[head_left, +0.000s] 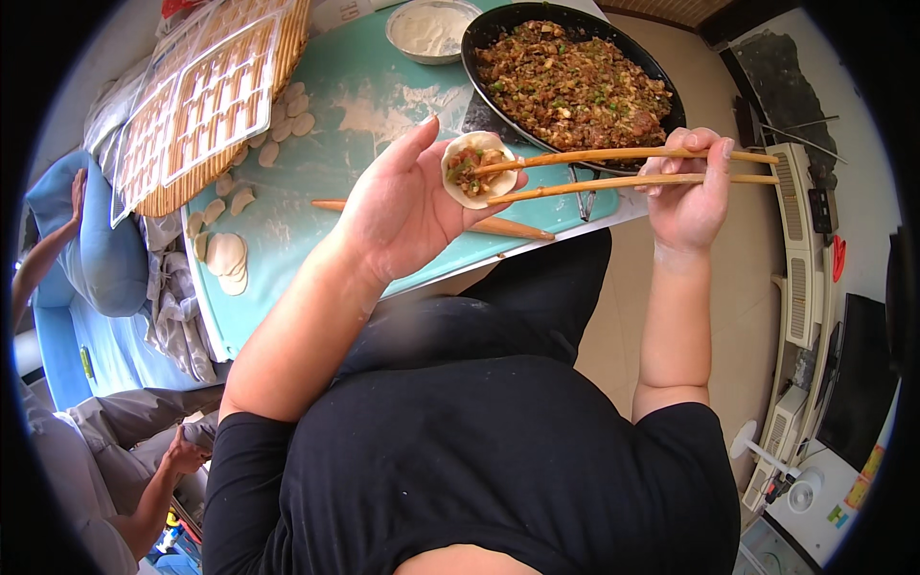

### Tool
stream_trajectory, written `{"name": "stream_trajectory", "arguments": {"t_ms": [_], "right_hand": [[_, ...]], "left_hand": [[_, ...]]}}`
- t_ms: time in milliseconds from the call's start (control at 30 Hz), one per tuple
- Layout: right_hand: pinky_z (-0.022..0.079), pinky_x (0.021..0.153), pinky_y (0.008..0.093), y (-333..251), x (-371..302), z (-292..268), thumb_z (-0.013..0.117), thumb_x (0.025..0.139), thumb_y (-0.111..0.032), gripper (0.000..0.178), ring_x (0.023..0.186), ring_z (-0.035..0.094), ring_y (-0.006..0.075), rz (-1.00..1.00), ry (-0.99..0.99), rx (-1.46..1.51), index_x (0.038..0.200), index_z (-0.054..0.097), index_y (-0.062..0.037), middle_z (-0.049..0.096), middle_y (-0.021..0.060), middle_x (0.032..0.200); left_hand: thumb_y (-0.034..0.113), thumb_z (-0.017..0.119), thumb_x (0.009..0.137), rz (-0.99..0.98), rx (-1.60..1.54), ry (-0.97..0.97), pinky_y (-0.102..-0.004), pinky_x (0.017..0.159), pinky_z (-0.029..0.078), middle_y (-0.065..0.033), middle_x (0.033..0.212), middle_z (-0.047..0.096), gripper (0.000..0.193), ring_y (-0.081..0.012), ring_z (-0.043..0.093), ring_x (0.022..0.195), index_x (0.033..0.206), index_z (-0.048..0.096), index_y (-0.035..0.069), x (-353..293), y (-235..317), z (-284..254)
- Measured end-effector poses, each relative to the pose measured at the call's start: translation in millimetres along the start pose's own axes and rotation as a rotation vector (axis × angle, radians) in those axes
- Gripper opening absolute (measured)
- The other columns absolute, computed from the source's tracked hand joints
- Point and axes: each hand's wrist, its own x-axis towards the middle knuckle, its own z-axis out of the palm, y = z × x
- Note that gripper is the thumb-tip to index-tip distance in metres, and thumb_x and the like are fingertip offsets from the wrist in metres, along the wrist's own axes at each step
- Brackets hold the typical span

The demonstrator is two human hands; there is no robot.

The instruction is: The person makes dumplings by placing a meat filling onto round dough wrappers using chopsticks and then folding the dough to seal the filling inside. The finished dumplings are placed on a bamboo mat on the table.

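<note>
Teal mat (floury), pale floor — wrapper, chopsticks

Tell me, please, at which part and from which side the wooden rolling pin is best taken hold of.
Probably grip the right end of the rolling pin, coming from above and the right, closing across the shaft. It is slim, tapered and lying down; that end shows near the front edge of the mat, while the left hand hides its middle here.
</note>
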Motion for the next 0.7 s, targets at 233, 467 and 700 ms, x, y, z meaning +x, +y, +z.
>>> {"name": "stream_trajectory", "arguments": {"t_ms": [233, 467, 700], "right_hand": [[0.049, 0.046, 0.0321, 8, 1, 0, 0.035, 0.097, -0.038, 0.038, 0.053, 0.053, 0.0193, -0.040, -0.031, -0.074, 0.084, 0.053, -0.0069, 0.050, 0.0070, 0.066], [0.049, 0.048, 0.0333, 10, 0, -1, 0.037, 0.096, -0.038, 0.036, 0.056, 0.053, 0.0181, -0.009, 0.044, -0.066, 0.082, 0.052, -0.0081, 0.050, 0.0054, 0.067], [0.046, 0.055, 0.0315, 8, 4, -18, 0.041, 0.095, -0.038, 0.033, 0.056, 0.053, 0.0172, 0.205, 0.367, 0.224, 0.083, 0.053, -0.0104, 0.053, 0.0029, 0.064]], "left_hand": [[0.040, 0.028, 0.097, 0.001, 0.050, 0.038, -0.0398, 0.099, 0.042, -0.0276, 0.130, 0.040, 0.059, -0.0357, 0.044, 0.121, 0.129, 0.031, -0.010, 0, -6, 4], [0.040, 0.027, 0.097, -0.002, 0.055, 0.041, -0.0392, 0.099, 0.042, -0.0285, 0.130, 0.038, 0.061, -0.0367, 0.044, 0.120, 0.128, 0.030, -0.012, 1, -6, 5], [0.039, 0.025, 0.097, -0.001, 0.042, 0.026, -0.0392, 0.098, 0.043, -0.0281, 0.128, 0.040, 0.060, -0.0368, 0.044, 0.119, 0.129, 0.028, -0.012, 5, -5, 0]]}}
